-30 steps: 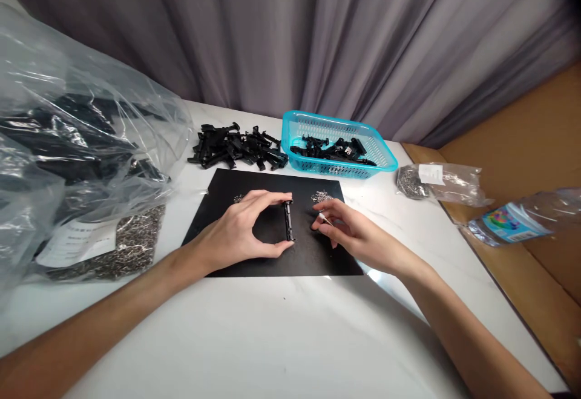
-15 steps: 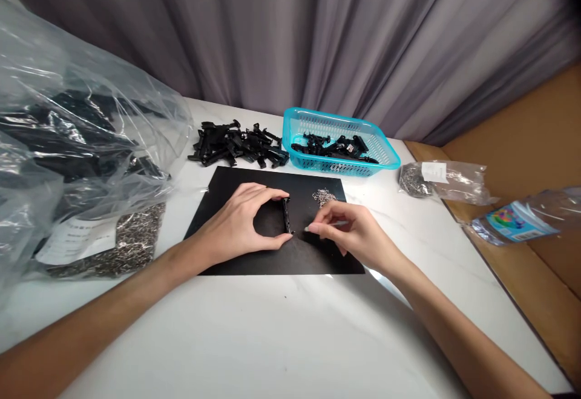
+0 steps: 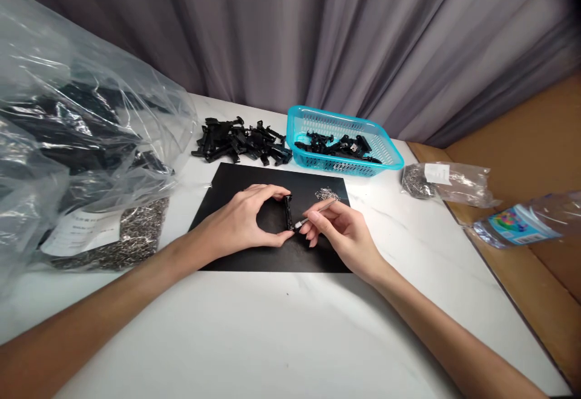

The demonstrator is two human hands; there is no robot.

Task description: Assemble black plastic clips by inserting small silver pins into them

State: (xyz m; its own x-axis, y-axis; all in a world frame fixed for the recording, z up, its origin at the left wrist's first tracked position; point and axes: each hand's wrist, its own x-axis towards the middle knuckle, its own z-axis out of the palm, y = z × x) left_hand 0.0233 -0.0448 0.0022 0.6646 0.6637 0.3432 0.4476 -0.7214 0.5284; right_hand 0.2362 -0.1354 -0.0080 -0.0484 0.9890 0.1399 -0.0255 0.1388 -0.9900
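Note:
My left hand (image 3: 242, 224) pinches a small black plastic clip (image 3: 288, 212) between thumb and forefinger, standing it upright on the black mat (image 3: 236, 184). My right hand (image 3: 338, 229) is closed on a thin metal pin (image 3: 313, 214), held like a pen, with its lower tip touching the clip's bottom end. A small heap of loose metal pins (image 3: 327, 194) lies on the mat just beyond my right hand.
A pile of black clips (image 3: 240, 140) lies behind the mat, beside a turquoise basket (image 3: 390, 158) holding more. Large clear bags (image 3: 68, 126) with black parts and metal pins fill the left. A small pin bag (image 3: 442, 181), a plastic bottle (image 3: 526, 220) and cardboard (image 3: 535, 138) sit right.
My right hand has moved left from the pin heap with the pin and brought its tip against the clip. My left hand has stayed on the clip.

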